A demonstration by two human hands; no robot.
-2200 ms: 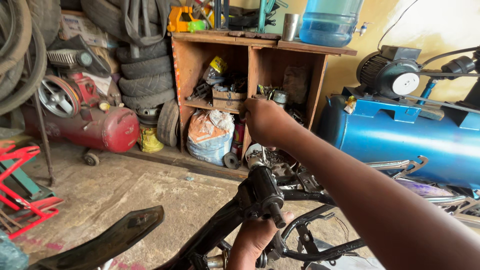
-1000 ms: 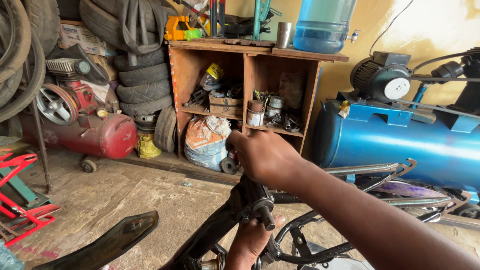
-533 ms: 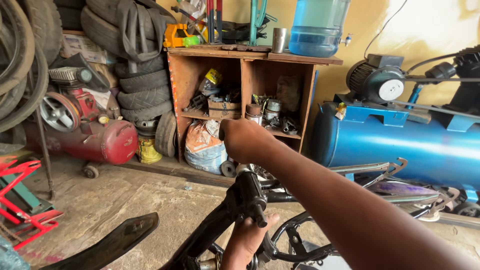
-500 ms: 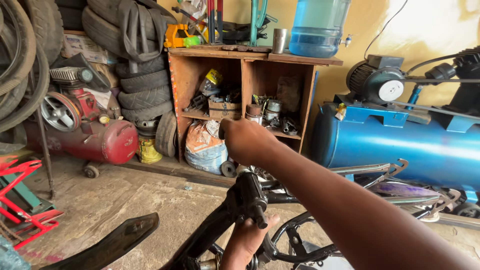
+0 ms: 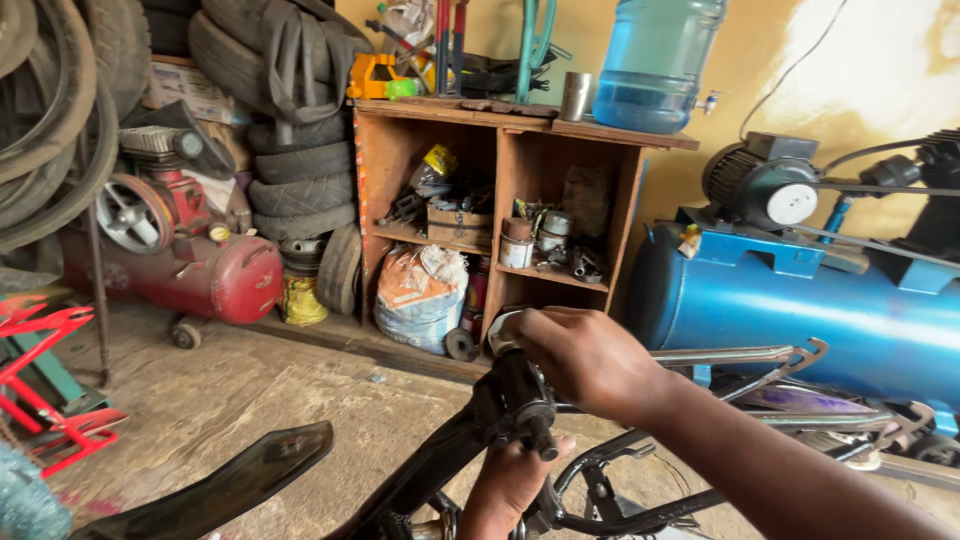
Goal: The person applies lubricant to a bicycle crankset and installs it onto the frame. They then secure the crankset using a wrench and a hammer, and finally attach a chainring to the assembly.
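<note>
Right hand (image 5: 585, 360) closed over top of black steering head (image 5: 515, 395), centre frame at 6 o'clock. Left hand (image 5: 510, 480) grips frame below. Risk: unsupported frame twists, pinching left fingers against tube.

A wooden shelf unit (image 5: 505, 200) stands against the back wall, a water jug (image 5: 655, 60) on top. Stacked tyres (image 5: 300, 170) and a compressor (image 5: 200, 270) lie to its left, a tank compressor (image 5: 800, 300) to its right. A sack (image 5: 420, 297) sits in its lower left compartment.
</note>
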